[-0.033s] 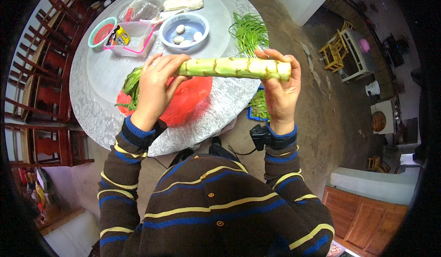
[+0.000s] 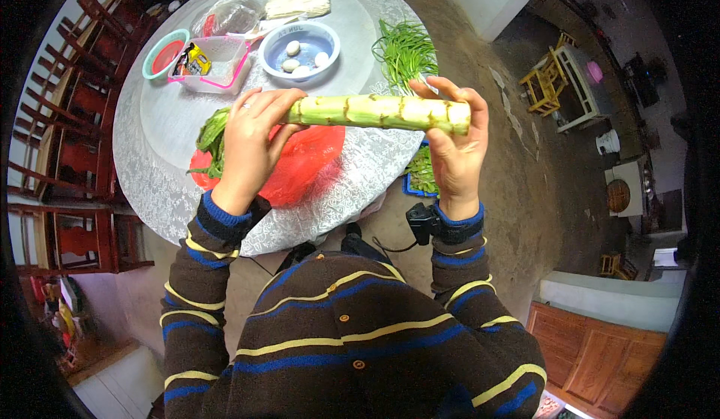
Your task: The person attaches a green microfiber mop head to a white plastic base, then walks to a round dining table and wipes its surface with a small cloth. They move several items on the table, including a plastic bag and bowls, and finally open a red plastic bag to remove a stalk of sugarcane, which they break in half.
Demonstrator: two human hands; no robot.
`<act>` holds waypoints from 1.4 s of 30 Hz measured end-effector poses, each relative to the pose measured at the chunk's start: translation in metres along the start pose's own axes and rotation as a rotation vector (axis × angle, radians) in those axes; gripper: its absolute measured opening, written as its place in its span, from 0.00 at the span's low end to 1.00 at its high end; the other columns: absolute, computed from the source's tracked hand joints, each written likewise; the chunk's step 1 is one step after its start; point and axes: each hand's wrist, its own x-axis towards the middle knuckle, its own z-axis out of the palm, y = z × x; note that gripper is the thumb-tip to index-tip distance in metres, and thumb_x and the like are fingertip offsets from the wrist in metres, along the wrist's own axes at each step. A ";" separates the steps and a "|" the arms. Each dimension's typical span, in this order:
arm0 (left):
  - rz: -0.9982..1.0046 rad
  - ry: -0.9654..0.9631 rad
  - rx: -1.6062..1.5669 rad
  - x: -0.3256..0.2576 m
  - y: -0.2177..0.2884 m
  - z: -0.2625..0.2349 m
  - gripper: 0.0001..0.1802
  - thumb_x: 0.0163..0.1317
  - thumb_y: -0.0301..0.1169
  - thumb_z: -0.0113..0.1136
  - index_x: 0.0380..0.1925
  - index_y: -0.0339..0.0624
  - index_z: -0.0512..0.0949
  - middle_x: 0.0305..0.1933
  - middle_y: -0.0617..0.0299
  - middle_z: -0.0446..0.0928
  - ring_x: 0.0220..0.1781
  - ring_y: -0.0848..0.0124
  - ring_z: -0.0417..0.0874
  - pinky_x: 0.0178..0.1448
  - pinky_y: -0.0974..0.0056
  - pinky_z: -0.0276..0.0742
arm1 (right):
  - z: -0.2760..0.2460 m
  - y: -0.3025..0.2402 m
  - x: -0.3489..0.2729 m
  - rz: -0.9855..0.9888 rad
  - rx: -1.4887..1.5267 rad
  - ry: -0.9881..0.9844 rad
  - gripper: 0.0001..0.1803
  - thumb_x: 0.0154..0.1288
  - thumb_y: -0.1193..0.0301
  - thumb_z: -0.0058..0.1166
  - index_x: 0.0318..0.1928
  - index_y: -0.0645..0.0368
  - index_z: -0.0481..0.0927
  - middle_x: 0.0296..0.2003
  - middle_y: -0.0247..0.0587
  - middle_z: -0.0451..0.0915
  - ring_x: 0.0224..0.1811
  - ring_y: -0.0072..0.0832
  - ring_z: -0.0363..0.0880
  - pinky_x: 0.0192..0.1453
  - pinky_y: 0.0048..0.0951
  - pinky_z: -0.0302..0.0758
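Note:
A thick, pale green celtuce stem (image 2: 367, 112) with brownish leaf-scar rings lies level across my two hands, above the near part of the table. Around its leafy left end my left hand (image 2: 251, 138) is closed, and the green leaves (image 2: 212, 143) hang down beyond it. My right hand (image 2: 461, 153) grips the pale cut end, thumb below and fingers above and behind. Beneath the stem, a red plastic bag (image 2: 307, 172) is spread on the round table (image 2: 367, 168); my left hand and the stem cover part of it.
A blue basin (image 2: 274, 53) holds several white eggs. Beside it stand a pink-rimmed clear container (image 2: 214, 85) with a yellow-black packet and a teal bowl (image 2: 148, 65). Long green stalks (image 2: 405, 44) lie at the table's right. A blue basket (image 2: 412, 189) of leaves stands lower. Chairs (image 2: 82, 228) line the left.
The celtuce's cut end and my right hand have shifted very slightly left. Both hands keep their grip.

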 end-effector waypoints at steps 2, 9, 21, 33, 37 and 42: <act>-0.015 0.019 0.002 -0.001 -0.003 -0.003 0.21 0.54 0.27 0.69 0.51 0.45 0.81 0.48 0.59 0.84 0.53 0.58 0.82 0.66 0.50 0.70 | 0.003 -0.004 0.000 0.018 -0.111 0.017 0.34 0.56 0.88 0.66 0.61 0.58 0.67 0.55 0.50 0.78 0.58 0.37 0.80 0.61 0.37 0.80; 0.000 0.026 0.041 0.003 -0.003 -0.009 0.22 0.52 0.30 0.72 0.50 0.45 0.82 0.47 0.60 0.84 0.52 0.59 0.83 0.67 0.50 0.69 | 0.007 -0.009 -0.007 -0.043 -0.218 0.057 0.32 0.56 0.89 0.66 0.59 0.63 0.68 0.52 0.48 0.80 0.56 0.34 0.82 0.62 0.35 0.80; 0.064 -0.153 -0.136 0.018 0.000 -0.021 0.20 0.58 0.34 0.68 0.50 0.41 0.81 0.45 0.56 0.83 0.49 0.57 0.82 0.63 0.54 0.70 | -0.013 -0.007 -0.020 -0.042 -0.111 0.160 0.33 0.59 0.80 0.70 0.62 0.62 0.68 0.55 0.48 0.79 0.59 0.34 0.79 0.66 0.35 0.75; -0.038 -0.309 -0.315 0.019 -0.003 -0.015 0.19 0.61 0.32 0.66 0.53 0.44 0.82 0.46 0.57 0.83 0.49 0.56 0.81 0.61 0.55 0.72 | -0.020 -0.001 -0.029 0.013 -0.088 0.198 0.31 0.62 0.79 0.68 0.62 0.61 0.67 0.55 0.48 0.79 0.57 0.32 0.79 0.63 0.32 0.76; 0.009 -0.261 -0.287 0.017 -0.009 -0.012 0.20 0.63 0.26 0.61 0.57 0.42 0.79 0.49 0.53 0.81 0.52 0.52 0.79 0.58 0.55 0.73 | -0.024 0.000 -0.031 0.034 -0.055 0.256 0.30 0.62 0.81 0.66 0.62 0.61 0.67 0.55 0.48 0.79 0.56 0.31 0.80 0.62 0.30 0.76; 0.048 -0.276 -0.206 0.012 -0.019 -0.007 0.21 0.63 0.23 0.59 0.58 0.42 0.77 0.52 0.53 0.80 0.56 0.52 0.78 0.67 0.49 0.68 | -0.032 -0.002 -0.035 0.041 -0.077 0.241 0.29 0.66 0.79 0.63 0.64 0.60 0.66 0.57 0.48 0.77 0.57 0.32 0.79 0.62 0.34 0.79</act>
